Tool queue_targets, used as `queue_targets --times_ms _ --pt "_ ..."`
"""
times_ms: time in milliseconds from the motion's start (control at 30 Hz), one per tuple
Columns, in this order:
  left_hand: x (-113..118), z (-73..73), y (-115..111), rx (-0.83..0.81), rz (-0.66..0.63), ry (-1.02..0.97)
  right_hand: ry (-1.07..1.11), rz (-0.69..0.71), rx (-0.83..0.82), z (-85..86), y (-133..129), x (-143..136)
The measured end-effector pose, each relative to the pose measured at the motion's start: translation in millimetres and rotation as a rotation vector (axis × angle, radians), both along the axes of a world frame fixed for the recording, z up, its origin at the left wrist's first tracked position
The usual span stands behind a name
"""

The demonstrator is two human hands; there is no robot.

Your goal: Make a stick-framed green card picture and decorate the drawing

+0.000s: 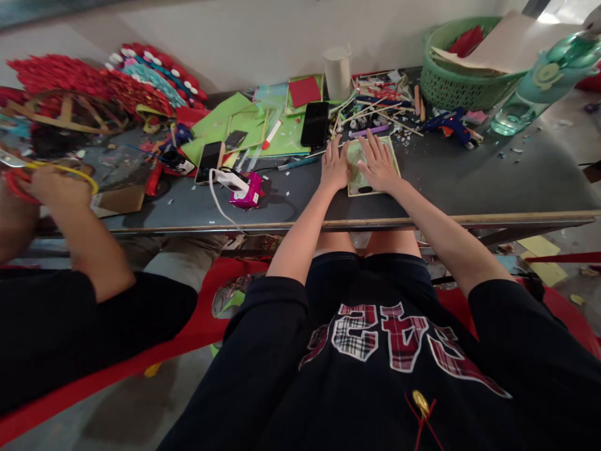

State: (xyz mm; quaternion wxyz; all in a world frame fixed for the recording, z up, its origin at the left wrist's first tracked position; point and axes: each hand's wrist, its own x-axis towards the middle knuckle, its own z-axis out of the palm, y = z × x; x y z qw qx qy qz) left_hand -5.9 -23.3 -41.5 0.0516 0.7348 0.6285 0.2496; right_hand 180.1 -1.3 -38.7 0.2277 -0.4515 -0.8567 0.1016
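My left hand (334, 168) and my right hand (378, 164) lie flat, fingers spread, on a small pale-green panel framed with thin wooden sticks (393, 164). The panel rests on the dark grey table (469, 181) close to its front edge. My left palm covers the panel's left side and my right palm presses its middle and right. Neither hand grips anything. Loose wooden sticks (375, 113) lie just beyond my fingertips.
A blue glue gun (446, 124), a green basket (451, 81), a teal bottle (544, 81), a white cup (337, 72), two phones (314, 123) (210, 161), green paper sheets (282, 134) and a pink charger block (247, 191) crowd the table. Another person's hand (56, 188) works at left beside red paper decorations (84, 81).
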Motion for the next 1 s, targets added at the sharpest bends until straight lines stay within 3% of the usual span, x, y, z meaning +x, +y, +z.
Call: queue_targets --times_ms 167,533,767,867,1000 --pt "1 -1.0 0 -0.012 0.017 -0.03 -0.068 0.028 -0.082 -2.2 -1 -7" --pt "-3 -11.6 7 0.025 -0.033 -0.137 -0.138 0.01 -0.029 2.6 -8 -3" --pt "-4 -9.4 6 0.017 -0.055 -0.169 -0.121 0.033 -0.003 -1.4 -5 -2" --pt "-4 -8.9 9 0.002 -0.06 -0.174 -0.098 0.003 -0.017 -4.2 -4 -1" --pt "-4 -8.9 14 -0.033 -0.062 -0.133 0.058 -0.134 -0.015 -15.7 13 6"
